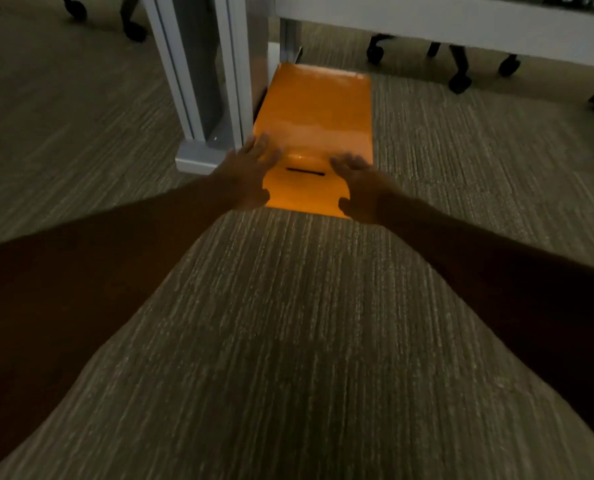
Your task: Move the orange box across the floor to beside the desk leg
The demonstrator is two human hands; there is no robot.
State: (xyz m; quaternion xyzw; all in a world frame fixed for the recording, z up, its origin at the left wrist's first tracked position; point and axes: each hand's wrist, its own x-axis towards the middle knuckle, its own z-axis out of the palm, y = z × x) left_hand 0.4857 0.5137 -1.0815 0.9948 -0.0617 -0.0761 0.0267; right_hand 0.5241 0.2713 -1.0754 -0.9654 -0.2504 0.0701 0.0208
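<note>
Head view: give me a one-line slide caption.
Both open hands, left hand and right hand, press the orange box beside the desk leg.

No readable text

The orange box [314, 133] shows only a plain dark slot; no lettering, label or number can be read.

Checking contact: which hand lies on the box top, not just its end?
The left hand: its fingers lie over the box top near the desk leg. The right hand stays at the near end.
</note>
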